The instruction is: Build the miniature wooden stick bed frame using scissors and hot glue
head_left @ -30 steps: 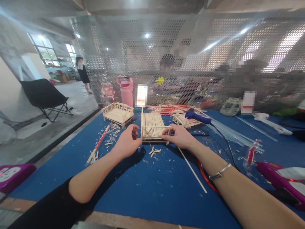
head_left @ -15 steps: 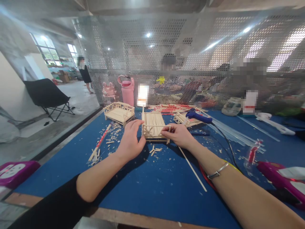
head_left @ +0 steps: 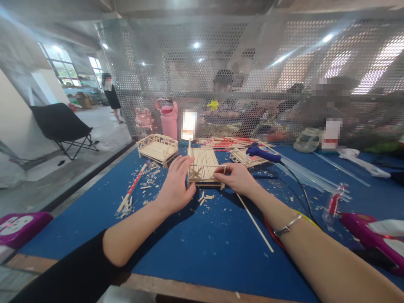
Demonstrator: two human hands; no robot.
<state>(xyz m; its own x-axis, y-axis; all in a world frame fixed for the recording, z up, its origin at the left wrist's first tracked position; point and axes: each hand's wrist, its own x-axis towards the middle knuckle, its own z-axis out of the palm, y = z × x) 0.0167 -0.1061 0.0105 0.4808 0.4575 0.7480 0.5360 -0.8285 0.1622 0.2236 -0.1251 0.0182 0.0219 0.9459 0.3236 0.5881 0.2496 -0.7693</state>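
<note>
A small bed-like model of pale wooden sticks (head_left: pixel 205 159) sits in the middle of the blue table, with a slatted top and a low railing along its near side. My left hand (head_left: pixel 178 183) curls round its left front corner, fingers above and thumb low. At the right front corner, my right hand (head_left: pixel 235 176) pinches the railing end between thumb and fingertips; the exact contact is partly hidden. Crossed short sticks (head_left: pixel 196 172) fill the left part of the railing. A similar finished-looking stick model (head_left: pixel 158 149) stands to the left.
Another stick piece (head_left: pixel 249 158) lies behind my right hand under a blue glue gun (head_left: pixel 263 154) with a black cable. Red-and-natural sticks (head_left: pixel 230 144), clear glue sticks (head_left: pixel 303 176), offcuts (head_left: pixel 205 198) and a long stick (head_left: pixel 255 223) lie around. Behind are a pink bottle (head_left: pixel 169 120) and perforated screen.
My left hand has shifted slightly, its fingers reaching a little further over the model's left corner. My right hand keeps its pinch at the right corner.
</note>
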